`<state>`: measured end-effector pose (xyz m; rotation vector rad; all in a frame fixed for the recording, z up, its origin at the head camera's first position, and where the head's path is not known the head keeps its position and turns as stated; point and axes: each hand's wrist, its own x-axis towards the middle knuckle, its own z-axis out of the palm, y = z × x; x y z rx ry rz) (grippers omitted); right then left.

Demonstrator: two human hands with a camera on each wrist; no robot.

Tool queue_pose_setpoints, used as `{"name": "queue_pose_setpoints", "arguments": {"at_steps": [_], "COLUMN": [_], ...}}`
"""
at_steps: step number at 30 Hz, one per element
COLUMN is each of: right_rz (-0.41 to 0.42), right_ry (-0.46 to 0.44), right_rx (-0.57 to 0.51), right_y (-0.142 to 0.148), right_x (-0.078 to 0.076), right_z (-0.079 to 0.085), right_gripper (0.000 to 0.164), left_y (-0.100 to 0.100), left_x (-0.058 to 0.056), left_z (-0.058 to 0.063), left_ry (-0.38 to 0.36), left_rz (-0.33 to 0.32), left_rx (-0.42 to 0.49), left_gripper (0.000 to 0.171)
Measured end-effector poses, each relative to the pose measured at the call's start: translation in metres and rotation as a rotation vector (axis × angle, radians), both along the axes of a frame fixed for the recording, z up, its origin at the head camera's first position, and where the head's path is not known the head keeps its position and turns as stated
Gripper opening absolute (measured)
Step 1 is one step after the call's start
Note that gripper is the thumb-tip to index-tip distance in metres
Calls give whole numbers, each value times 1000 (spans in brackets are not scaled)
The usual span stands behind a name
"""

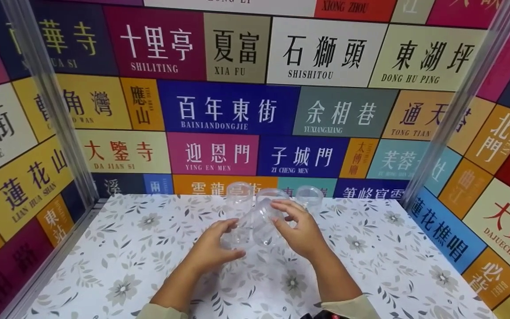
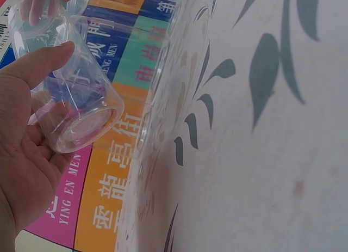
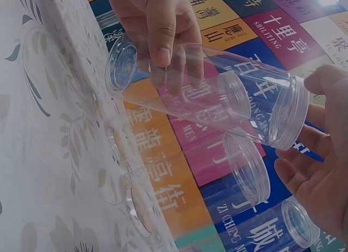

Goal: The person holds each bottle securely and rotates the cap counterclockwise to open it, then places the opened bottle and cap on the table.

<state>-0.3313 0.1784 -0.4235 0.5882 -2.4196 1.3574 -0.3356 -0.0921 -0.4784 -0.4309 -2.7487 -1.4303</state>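
Observation:
A clear plastic cup (image 1: 257,223) is held tilted between both hands above the table. My left hand (image 1: 215,246) grips it near its narrow base, the thumb on one side and the fingers around the other. At the wide rim, my right hand (image 1: 299,226) holds the cup between thumb and fingers. The left wrist view shows the same cup (image 2: 89,94) with its round base toward the camera. Whether another cup is nested inside it, I cannot tell. Just beyond the hands, several similar clear cups stand, among them a left cup (image 1: 239,190) and a right cup (image 1: 309,195).
A white tabletop (image 1: 122,248) with a grey leaf and flower print lies under the hands. Behind it rises a wall (image 1: 228,106) of coloured panels with Chinese lettering. Clear upright strips (image 1: 450,110) stand at the corners.

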Motion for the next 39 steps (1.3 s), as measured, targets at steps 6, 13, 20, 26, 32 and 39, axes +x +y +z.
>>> {"name": "queue_pose_setpoints", "arguments": {"at_steps": [6,13,20,26,32,39], "right_rz": [34,60,67,-24,-89,-108], "right_ry": [10,9,30,17,-20,-27], "right_rx": [-10,-28,-36,-17,26,42], "right_y": [1,1,2,2,3,2], "right_x": [1,1,3,4,2,1], "right_z": [1,1,4,6,6,5], "right_gripper": [39,44,44,42,44,47], "left_y": [0,0,-1,-1,-2,-1], "left_x": [1,0,1,0,1,2], "left_z": [0,-1,-2,-3,-2,0], "left_ry": [0,-4,52,44,55,51], "left_rz": [-1,3,-8,-7,-14,-23], "left_rx": [13,17,26,18,14,21], "left_gripper": [87,87,86,86,86,85]}}
